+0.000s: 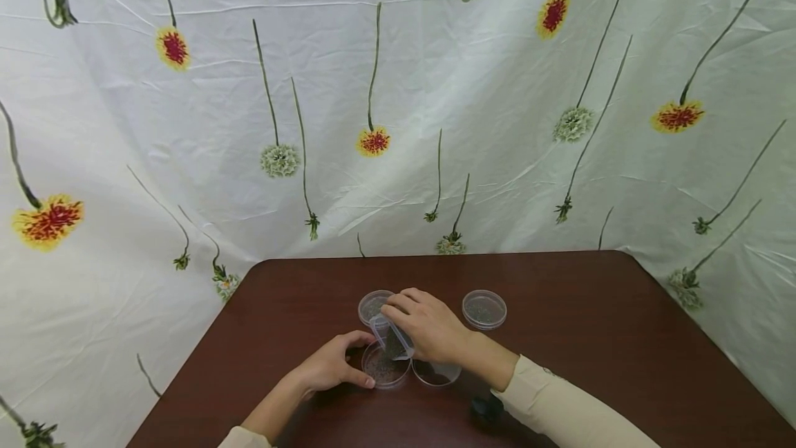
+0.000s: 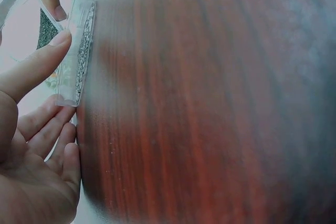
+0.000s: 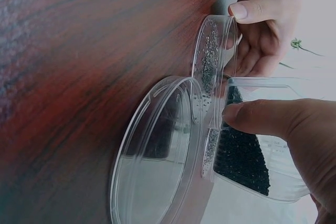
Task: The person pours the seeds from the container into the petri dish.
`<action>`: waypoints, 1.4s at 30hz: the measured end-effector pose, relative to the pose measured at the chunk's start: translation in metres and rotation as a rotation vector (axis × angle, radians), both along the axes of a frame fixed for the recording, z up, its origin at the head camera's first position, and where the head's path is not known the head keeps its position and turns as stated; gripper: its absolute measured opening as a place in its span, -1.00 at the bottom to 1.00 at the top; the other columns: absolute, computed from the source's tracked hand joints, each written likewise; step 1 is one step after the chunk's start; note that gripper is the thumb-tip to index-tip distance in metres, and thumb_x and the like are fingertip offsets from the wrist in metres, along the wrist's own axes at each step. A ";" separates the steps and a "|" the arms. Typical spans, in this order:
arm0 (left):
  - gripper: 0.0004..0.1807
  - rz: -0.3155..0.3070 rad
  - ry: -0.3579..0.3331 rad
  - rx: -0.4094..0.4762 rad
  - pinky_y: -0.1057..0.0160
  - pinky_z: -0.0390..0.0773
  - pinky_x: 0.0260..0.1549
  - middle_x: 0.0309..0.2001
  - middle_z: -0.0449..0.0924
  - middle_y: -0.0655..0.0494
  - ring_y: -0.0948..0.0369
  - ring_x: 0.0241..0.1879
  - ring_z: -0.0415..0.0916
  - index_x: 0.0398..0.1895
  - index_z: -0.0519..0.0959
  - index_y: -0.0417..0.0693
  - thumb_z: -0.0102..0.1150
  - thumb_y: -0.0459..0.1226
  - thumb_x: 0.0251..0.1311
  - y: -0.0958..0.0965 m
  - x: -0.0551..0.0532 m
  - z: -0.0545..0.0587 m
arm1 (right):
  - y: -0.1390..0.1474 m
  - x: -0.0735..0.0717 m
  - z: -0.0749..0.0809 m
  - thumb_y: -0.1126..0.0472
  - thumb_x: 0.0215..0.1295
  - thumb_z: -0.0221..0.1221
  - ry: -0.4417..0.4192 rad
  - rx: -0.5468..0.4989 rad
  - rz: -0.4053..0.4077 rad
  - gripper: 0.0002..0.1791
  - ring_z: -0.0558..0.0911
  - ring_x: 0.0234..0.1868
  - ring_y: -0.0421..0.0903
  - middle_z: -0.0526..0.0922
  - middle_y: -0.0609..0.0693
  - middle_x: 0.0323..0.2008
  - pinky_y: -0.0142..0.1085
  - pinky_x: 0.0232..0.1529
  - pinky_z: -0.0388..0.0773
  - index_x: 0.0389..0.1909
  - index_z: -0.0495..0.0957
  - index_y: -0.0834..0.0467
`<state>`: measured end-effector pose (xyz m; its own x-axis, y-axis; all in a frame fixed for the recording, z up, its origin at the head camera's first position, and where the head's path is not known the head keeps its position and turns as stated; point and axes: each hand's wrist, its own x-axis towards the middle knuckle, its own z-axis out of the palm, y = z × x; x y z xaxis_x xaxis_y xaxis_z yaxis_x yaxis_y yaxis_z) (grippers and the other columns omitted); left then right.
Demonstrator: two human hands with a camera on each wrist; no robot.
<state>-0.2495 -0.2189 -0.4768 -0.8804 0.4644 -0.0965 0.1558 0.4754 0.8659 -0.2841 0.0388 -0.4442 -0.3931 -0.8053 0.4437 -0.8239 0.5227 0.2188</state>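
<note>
My right hand (image 1: 429,327) grips a clear plastic container (image 1: 393,341) tilted over a round petri dish (image 1: 385,373). Dark granules (image 3: 241,156) lie heaped along the container's low side. Thumb and fingers of my left hand (image 1: 338,364) hold that petri dish from the left, the thumb at its rim in the left wrist view. A thin layer of greyish granules (image 3: 210,59) covers the dish's bottom. Close on its right stands a second petri dish (image 3: 152,182), with no granules showing in it. My right hand partly hides this second dish in the head view.
Behind the container sits another petri dish (image 1: 372,303), partly covered by my right hand. A further dish (image 1: 484,310) with granules stands at the back right. One small dark object (image 1: 485,408) lies by the right sleeve. Flower-printed cloth (image 1: 404,213) hangs behind the brown table (image 1: 298,296).
</note>
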 end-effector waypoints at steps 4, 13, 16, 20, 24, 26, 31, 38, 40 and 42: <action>-0.19 0.000 -0.003 0.008 -0.33 0.27 0.28 0.28 0.49 -0.12 -0.20 0.34 0.32 0.32 0.50 -0.22 0.67 -0.29 -0.04 -0.001 0.001 -0.001 | -0.001 0.001 0.000 -0.08 -0.19 0.69 0.005 0.012 -0.005 -0.06 0.49 0.22 -0.03 0.55 -0.04 0.20 -0.20 0.28 0.42 0.28 0.51 0.04; -0.18 0.005 -0.011 0.008 -0.34 0.27 0.28 0.28 0.48 -0.14 -0.21 0.34 0.32 0.33 0.49 -0.24 0.67 -0.30 -0.04 -0.002 0.004 -0.001 | -0.003 0.003 -0.001 -0.07 -0.20 0.69 0.021 0.042 0.003 -0.04 0.50 0.21 -0.03 0.54 -0.02 0.21 -0.20 0.28 0.42 0.29 0.51 0.04; -0.19 0.001 -0.002 0.010 -0.34 0.25 0.29 0.29 0.48 -0.14 -0.22 0.35 0.31 0.33 0.49 -0.25 0.66 -0.30 -0.03 -0.001 0.003 -0.001 | -0.003 0.003 0.000 -0.06 -0.19 0.69 0.018 0.044 -0.006 -0.04 0.50 0.22 -0.03 0.54 -0.02 0.22 -0.19 0.29 0.42 0.30 0.50 0.04; -0.19 0.003 0.005 0.011 -0.34 0.25 0.29 0.28 0.49 -0.14 -0.21 0.35 0.31 0.31 0.50 -0.25 0.67 -0.30 -0.04 -0.001 0.002 0.000 | -0.004 0.004 0.001 -0.05 -0.17 0.68 0.017 0.053 -0.005 -0.05 0.50 0.22 -0.02 0.54 -0.01 0.23 -0.19 0.30 0.41 0.31 0.50 0.04; -0.19 0.006 0.003 0.010 -0.34 0.25 0.29 0.27 0.49 -0.13 -0.20 0.34 0.32 0.31 0.50 -0.24 0.68 -0.30 -0.05 -0.002 0.002 -0.001 | -0.004 0.004 0.002 -0.04 -0.18 0.68 0.019 0.058 0.000 -0.05 0.50 0.23 -0.02 0.54 0.00 0.24 -0.20 0.31 0.40 0.31 0.50 0.04; -0.19 0.007 0.001 0.011 -0.34 0.25 0.29 0.27 0.49 -0.13 -0.20 0.35 0.32 0.32 0.50 -0.24 0.68 -0.30 -0.05 -0.002 0.002 -0.001 | -0.004 0.004 0.001 -0.05 -0.19 0.69 0.019 0.055 0.002 -0.04 0.50 0.23 -0.02 0.54 -0.01 0.24 -0.20 0.31 0.40 0.30 0.50 0.04; -0.18 0.009 -0.001 0.015 -0.33 0.25 0.30 0.28 0.49 -0.13 -0.20 0.35 0.31 0.32 0.50 -0.23 0.68 -0.30 -0.05 -0.003 0.002 -0.002 | -0.003 0.002 0.000 -0.07 -0.17 0.69 -0.038 0.029 -0.010 -0.02 0.48 0.27 -0.02 0.52 -0.01 0.26 -0.18 0.30 0.42 0.33 0.49 0.05; -0.22 0.012 0.008 0.025 -0.31 0.26 0.30 0.22 0.53 -0.06 -0.15 0.31 0.36 0.27 0.54 -0.19 0.69 -0.32 -0.08 -0.003 0.000 -0.003 | 0.004 -0.001 -0.003 -0.01 -0.11 0.69 -0.246 -0.079 -0.072 0.04 0.39 0.37 0.02 0.45 0.05 0.35 -0.15 0.24 0.50 0.42 0.41 0.14; -0.24 0.014 0.009 0.027 -0.29 0.29 0.29 0.20 0.54 -0.04 -0.11 0.28 0.38 0.26 0.55 -0.17 0.69 -0.32 -0.09 -0.002 -0.001 -0.003 | 0.006 -0.001 -0.004 0.03 -0.14 0.70 -0.287 -0.122 -0.071 0.06 0.38 0.37 0.03 0.45 0.05 0.34 -0.12 0.21 0.53 0.42 0.40 0.14; -0.24 0.020 0.000 0.029 -0.26 0.32 0.27 0.20 0.54 -0.03 -0.08 0.26 0.40 0.26 0.56 -0.15 0.69 -0.33 -0.10 -0.001 -0.001 -0.003 | 0.008 -0.002 -0.006 0.03 -0.13 0.70 -0.323 -0.164 -0.075 0.05 0.38 0.37 0.03 0.45 0.03 0.33 -0.09 0.19 0.55 0.42 0.40 0.12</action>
